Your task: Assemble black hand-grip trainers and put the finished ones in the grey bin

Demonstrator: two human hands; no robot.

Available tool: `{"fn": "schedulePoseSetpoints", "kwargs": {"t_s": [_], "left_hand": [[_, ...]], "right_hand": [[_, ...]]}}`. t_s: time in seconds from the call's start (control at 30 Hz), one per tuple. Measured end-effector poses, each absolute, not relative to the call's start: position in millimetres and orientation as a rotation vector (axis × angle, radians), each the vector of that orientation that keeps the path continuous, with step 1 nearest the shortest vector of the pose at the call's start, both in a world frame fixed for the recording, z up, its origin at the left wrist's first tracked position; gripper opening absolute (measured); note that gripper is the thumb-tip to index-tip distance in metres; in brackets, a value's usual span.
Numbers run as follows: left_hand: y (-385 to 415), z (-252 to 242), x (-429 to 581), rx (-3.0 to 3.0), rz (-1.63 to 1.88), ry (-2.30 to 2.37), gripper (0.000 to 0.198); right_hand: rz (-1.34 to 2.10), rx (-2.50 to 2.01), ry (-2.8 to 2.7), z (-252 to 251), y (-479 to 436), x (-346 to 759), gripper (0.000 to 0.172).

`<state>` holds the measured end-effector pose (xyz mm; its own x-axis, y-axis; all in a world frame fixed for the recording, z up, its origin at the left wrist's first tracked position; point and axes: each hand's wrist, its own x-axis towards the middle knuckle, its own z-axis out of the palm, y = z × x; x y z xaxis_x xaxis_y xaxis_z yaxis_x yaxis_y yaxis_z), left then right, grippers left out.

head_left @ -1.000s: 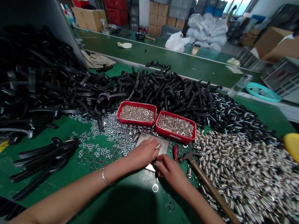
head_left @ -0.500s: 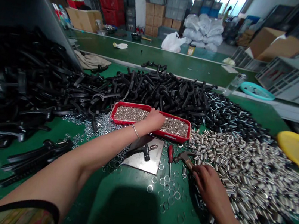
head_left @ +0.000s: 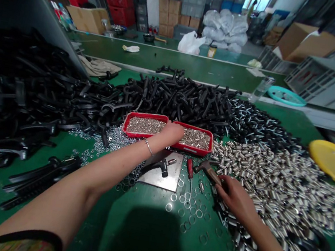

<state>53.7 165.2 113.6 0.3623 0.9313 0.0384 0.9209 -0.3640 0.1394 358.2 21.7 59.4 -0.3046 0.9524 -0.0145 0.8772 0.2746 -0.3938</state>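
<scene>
- Head view: the left hand reaches far across the desk. It is over the spot where the left red tray and the right red tray meet. Both trays are full of tiny shiny bits.
- Its fingers bend down into the bits, so I cannot tell if its grip holds one.
- The right hand is near, on the right. Its grip is closed round the handle of the hammer, just right of a red screwdriver.
- Between the hands lies a metal plate. One black handle rests on it, with a little metal pin at its far end.
- That one piece looks only partly put together.
- Lots looks left to do: a big heap of black parts on the left and far side, a wide heap of metal tubes on the right, and loose rings near.
</scene>
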Motion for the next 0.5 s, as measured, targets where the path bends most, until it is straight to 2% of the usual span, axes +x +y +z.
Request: {"fn": "schedulePoseSetpoints", "kwargs": {"t_s": [0.1,0.23,0.3,0.37,0.5], "left_hand": [[142.7,117.0,34.1,2.479,0.402,1.692,0.034],[89.3,108.0,0.7,2.083,0.874,1.497,0.020],[63.6,95.4,-8.9,1.816,0.915,1.458,0.014],[47.0,80.6,-11.6,1.677,0.910,1.459,0.011],[43.2,58.8,-7.6,1.684,0.919,1.552,0.010]], "right_hand": [[0.451,-1.765,-2.074,72.4,13.5,358.3,0.044],[1.066,-1.787,-1.747,89.0,-4.7,352.7,0.043],[1.296,-1.700,-1.658,93.9,-10.5,342.6,0.039],[1.379,-1.615,-1.579,98.0,-11.8,327.0,0.037],[1.537,-1.498,-1.580,108.5,-4.3,292.3,0.043]]}}
